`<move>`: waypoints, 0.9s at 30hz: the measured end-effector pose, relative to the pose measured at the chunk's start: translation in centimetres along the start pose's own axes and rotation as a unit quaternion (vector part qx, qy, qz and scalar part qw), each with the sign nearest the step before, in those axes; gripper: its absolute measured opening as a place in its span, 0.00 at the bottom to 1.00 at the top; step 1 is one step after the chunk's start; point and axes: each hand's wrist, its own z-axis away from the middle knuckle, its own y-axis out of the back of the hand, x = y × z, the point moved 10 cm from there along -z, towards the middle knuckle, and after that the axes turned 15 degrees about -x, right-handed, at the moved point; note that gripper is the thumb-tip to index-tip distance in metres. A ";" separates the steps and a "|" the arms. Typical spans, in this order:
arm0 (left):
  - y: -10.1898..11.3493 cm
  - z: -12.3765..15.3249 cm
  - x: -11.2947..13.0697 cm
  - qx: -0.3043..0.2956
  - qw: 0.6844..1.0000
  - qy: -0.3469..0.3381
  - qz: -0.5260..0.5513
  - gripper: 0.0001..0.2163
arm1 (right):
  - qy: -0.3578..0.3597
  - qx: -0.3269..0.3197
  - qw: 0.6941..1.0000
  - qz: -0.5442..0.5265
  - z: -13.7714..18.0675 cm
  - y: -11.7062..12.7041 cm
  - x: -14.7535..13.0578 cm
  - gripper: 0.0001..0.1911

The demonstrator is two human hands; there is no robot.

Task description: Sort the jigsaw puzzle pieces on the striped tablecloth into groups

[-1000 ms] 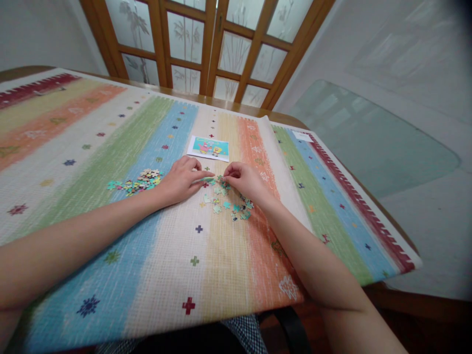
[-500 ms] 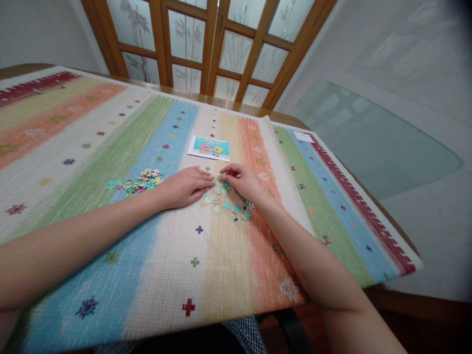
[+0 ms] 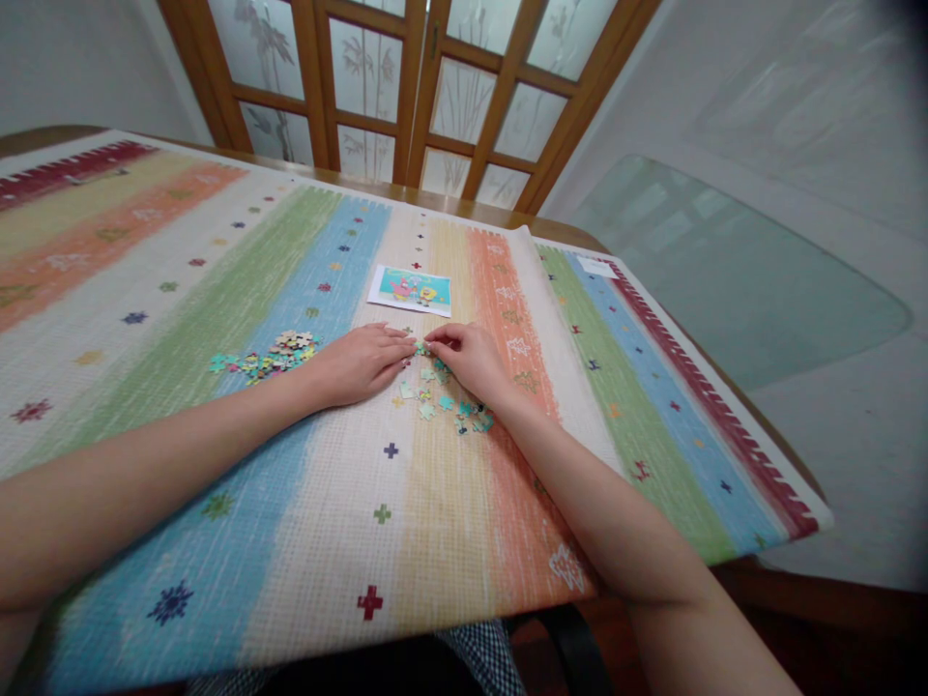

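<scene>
My left hand (image 3: 361,362) lies palm down on the striped mat (image 3: 217,290), fingers stretched toward a small cluster of teal jigsaw pieces (image 3: 446,401). My right hand (image 3: 468,356) rests over that cluster with thumb and forefinger pinched on a small puzzle piece at its far edge, almost touching my left fingertips. A second heap of loose pieces (image 3: 267,358) lies to the left of my left wrist. A small cartoon reference picture (image 3: 410,289) lies flat just beyond both hands.
The colourful striped mat covers a wooden table whose right edge (image 3: 725,387) drops off to the floor. A wooden-framed frosted glass door (image 3: 406,87) stands behind the table. A glass panel (image 3: 725,280) leans at the right.
My right hand has slid a little left and farther away, closing on my left fingertips. My left hand has flattened and shifted slightly right.
</scene>
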 end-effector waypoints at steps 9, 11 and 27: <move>0.6 -0.1 0.2 0.004 1.000 -0.006 0.018 0.16 | -0.022 0.008 0.999 0.044 0.2 0.0 -0.6 0.04; 0.7 -0.1 0.2 0.003 1.000 -0.005 0.021 0.16 | -0.025 0.007 0.998 0.057 0.3 0.1 -0.8 0.04; 0.6 -0.1 -0.1 0.003 1.000 0.015 0.025 0.14 | -0.014 0.021 0.991 0.132 0.7 -0.2 -1.5 0.07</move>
